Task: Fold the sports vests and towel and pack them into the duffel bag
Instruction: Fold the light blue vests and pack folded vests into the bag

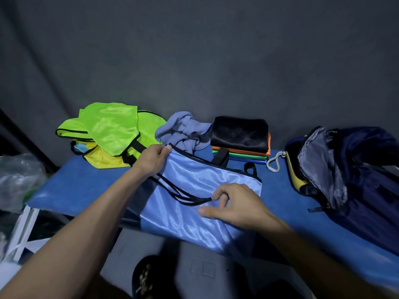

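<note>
A person is folding a shiny light-blue sports vest with black trim point(194, 190) on a blue table point(291, 197); its near edge is hanging over the table's front. The left hand point(151, 159) is pinching the vest's far left corner between thumb and curled fingers. The right hand point(235, 203) is resting on the cloth, its fingertips curling round the black trim loops gathered at the middle. Behind the vest, a crumpled grey-blue towel point(183, 130) is lying beside a stack of folded vests topped by a black one point(240, 137). A heap of neon green and yellow vests point(108, 130) is sitting at the far left. The dark navy duffel bag point(349, 173) is standing open at the right.
</note>
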A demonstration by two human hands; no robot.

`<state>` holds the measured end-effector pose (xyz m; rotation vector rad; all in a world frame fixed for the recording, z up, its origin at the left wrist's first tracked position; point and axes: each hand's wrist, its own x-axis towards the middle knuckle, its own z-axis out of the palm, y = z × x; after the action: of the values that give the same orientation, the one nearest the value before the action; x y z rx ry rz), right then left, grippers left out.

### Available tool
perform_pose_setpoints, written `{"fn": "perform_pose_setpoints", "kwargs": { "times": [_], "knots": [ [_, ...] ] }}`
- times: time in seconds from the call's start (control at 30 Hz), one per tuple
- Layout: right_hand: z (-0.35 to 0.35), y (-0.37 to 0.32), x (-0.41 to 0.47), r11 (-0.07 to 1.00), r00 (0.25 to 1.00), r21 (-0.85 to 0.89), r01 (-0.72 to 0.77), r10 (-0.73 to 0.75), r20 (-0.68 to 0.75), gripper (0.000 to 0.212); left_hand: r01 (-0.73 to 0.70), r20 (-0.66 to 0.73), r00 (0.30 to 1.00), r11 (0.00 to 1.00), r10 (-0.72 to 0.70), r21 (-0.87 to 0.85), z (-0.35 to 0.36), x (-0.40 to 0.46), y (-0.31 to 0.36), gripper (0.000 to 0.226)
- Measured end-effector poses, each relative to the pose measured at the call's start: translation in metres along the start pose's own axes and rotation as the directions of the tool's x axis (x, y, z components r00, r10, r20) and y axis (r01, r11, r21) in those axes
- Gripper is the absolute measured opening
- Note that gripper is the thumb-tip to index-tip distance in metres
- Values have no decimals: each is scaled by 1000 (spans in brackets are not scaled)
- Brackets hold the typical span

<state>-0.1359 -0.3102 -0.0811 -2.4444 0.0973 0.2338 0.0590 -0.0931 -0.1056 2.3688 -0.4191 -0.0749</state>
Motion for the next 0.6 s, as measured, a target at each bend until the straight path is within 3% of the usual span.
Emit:
{"fn": "perform_pose_setpoints", "kwargs": {
  "times": [0.1,0.17,0.23,0.33,0.4,0.47,0.53,0.6],
  "knots": [
    [13,-7,3,946,996,325,-9,-20,85,34,-8,-7,1000,1000,8,-13,1,1,0,48],
    [27,-13,-2,880,983,471,59,-134,128,25,-32,-28,999,999,31,-11,-1,2,2,48],
    [43,-22,-11,855,950,501,135,-255,180,25,-49,-48,998,999,50,19,-1,3,3,48],
    [45,-26,-16,861,922,484,160,-305,239,20,-60,-83,994,986,74,158,1,4,2,47],
    [32,-18,-12,888,956,407,214,-276,98,6,-65,-128,987,966,99,250,2,3,0,44],
    [11,0,-6,964,972,181,193,-163,-167,8,-52,-163,981,955,104,293,1,1,-1,41],
    [-12,26,-4,997,944,-79,-7,-19,-328,17,-44,-178,978,946,106,321,0,1,1,38],
    [-27,47,-5,952,919,-184,-245,168,-356,34,-32,-181,978,925,108,379,1,0,2,36]
  ]
}}
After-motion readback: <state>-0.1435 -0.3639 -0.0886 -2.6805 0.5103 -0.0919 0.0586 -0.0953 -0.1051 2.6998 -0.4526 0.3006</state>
